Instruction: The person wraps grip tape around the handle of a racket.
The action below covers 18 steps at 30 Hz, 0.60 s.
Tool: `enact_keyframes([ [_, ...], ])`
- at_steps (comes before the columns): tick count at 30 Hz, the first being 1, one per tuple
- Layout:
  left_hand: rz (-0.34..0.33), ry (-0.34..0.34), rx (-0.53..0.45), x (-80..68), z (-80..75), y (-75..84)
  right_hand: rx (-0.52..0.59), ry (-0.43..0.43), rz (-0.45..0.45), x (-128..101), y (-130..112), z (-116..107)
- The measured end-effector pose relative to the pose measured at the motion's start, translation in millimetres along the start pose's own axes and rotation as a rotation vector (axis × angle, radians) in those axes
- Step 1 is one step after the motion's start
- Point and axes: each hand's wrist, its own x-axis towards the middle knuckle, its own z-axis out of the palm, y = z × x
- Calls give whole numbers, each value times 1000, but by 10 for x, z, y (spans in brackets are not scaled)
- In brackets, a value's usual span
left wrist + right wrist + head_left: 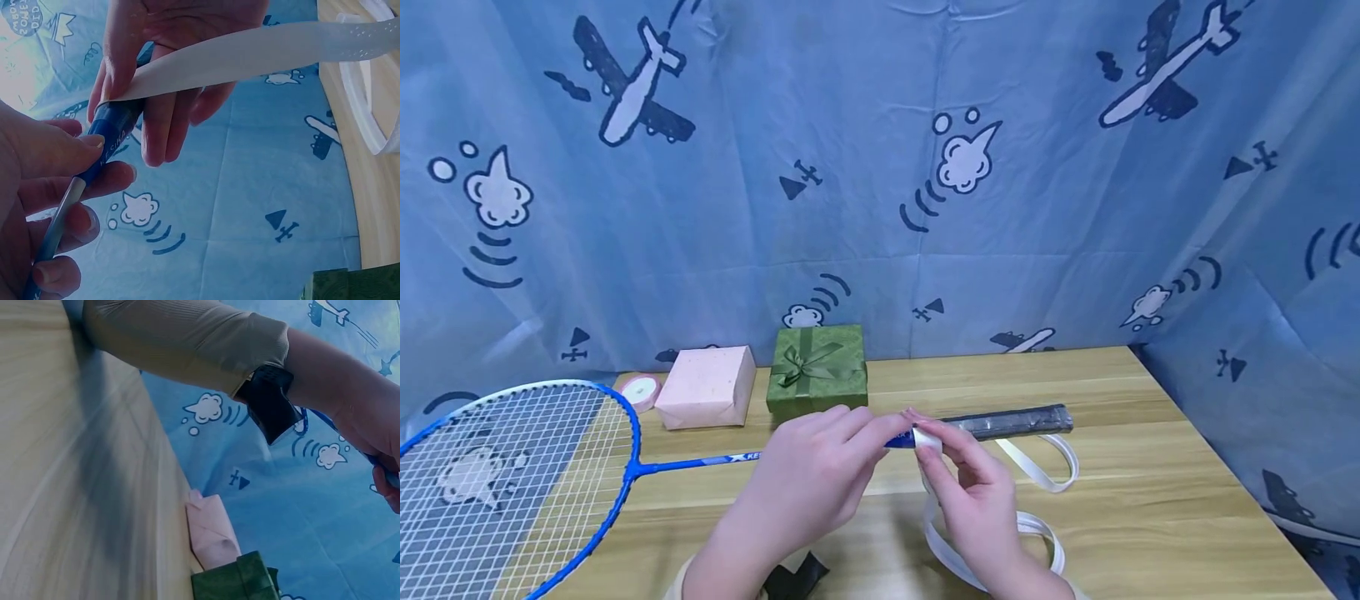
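Pale wood-grain bench (1150, 467) against a blue aeroplane-print cloth. Left hand (808, 479) curls its fingers (69, 147) round the slim blue badminton racket (520, 475) shaft; right hand (977, 492) apparently pinches flat, glossy white grip tape (1037, 467) onto the shaft near the dark handle.

Bare table (1150, 517) lies open at right; green gift box (817, 371) and pink box (706, 387) (side by side) block the back.

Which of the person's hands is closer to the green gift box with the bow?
The left. The left hand holds the blue racket shaft just in front of the green gift box. The right hand pinches the white tape farther from the box, to its right.
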Motion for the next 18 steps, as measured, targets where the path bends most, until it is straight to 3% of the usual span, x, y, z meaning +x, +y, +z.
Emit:
enact_keyframes([
  [6, 26, -10, -18, 29, -2, -20, 20, 1, -63, 27, 10, 2],
  [13, -4, -19, -16, 32, -16, -38, -34, 7, 21, -34, -15, 46],
  [18, -42, -9, 5, 12, -35, -55, 183, -33, 17, -88, 0, 104],
])
